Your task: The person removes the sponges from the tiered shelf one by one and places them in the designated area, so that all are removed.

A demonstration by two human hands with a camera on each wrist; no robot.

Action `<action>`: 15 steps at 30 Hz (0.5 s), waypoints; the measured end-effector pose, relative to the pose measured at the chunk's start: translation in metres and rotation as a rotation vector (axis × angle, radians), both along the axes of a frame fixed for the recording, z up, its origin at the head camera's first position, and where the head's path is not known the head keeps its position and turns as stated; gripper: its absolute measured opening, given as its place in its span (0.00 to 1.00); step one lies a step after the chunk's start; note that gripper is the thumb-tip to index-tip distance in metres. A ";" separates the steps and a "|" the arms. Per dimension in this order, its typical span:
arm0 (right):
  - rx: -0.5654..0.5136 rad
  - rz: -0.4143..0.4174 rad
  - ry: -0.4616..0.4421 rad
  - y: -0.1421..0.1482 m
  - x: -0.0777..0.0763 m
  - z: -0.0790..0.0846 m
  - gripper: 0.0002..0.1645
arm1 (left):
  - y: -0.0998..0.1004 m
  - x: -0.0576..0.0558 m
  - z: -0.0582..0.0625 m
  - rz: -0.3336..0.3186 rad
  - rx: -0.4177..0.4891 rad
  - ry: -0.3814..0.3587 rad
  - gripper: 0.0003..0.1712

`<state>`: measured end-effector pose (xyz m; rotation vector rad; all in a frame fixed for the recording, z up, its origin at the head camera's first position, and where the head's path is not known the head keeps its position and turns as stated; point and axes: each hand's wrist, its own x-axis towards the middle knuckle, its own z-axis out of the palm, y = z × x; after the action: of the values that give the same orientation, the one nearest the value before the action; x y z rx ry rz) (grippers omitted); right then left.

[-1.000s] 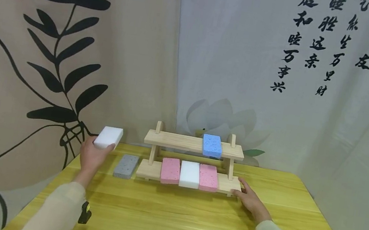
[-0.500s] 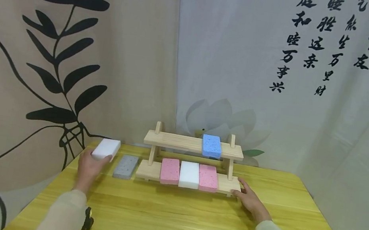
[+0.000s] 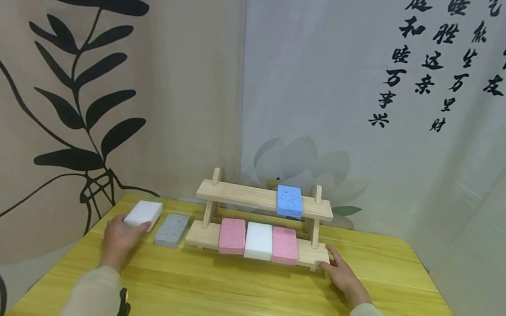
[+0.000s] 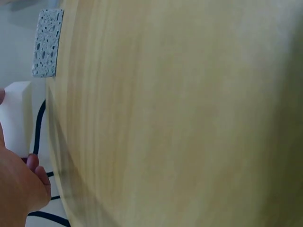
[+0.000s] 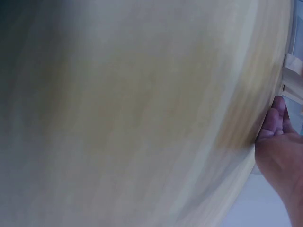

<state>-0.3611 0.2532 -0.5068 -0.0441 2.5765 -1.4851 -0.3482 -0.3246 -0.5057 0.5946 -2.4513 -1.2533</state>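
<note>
The left hand (image 3: 119, 241) pinches a white block (image 3: 142, 213) just left of a gray block (image 3: 171, 230) on the counter (image 3: 231, 298). The right hand (image 3: 345, 279) grips a wooden rack (image 3: 237, 193) by one end. Only the left wrist view clearly shows the gray block's spots.

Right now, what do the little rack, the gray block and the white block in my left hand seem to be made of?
Rack: probably wood, pale and matte, with faint grain streaks. Gray block: pitted, speckled face, so perhaps sponge or pumice; I can't tell which. White block in your left hand: smooth, matte, no visible pores, likely foam, but uncertain.
</note>
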 end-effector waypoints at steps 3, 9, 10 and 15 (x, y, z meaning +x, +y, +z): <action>-0.004 -0.010 -0.007 0.000 0.000 0.000 0.51 | 0.002 0.001 -0.002 -0.014 -0.004 -0.010 0.52; -0.006 -0.006 -0.006 0.002 -0.001 -0.001 0.51 | 0.008 0.006 -0.001 -0.046 -0.005 -0.016 0.51; 0.000 0.003 -0.001 0.002 -0.001 -0.001 0.51 | 0.009 0.007 -0.001 -0.049 -0.007 -0.019 0.51; -0.021 -0.001 -0.007 0.004 -0.002 -0.002 0.54 | 0.010 0.007 -0.002 -0.058 -0.010 -0.046 0.51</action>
<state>-0.3629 0.2568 -0.5093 -0.0408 2.5555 -1.5105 -0.3408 -0.3145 -0.5080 0.5585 -2.5281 -1.2616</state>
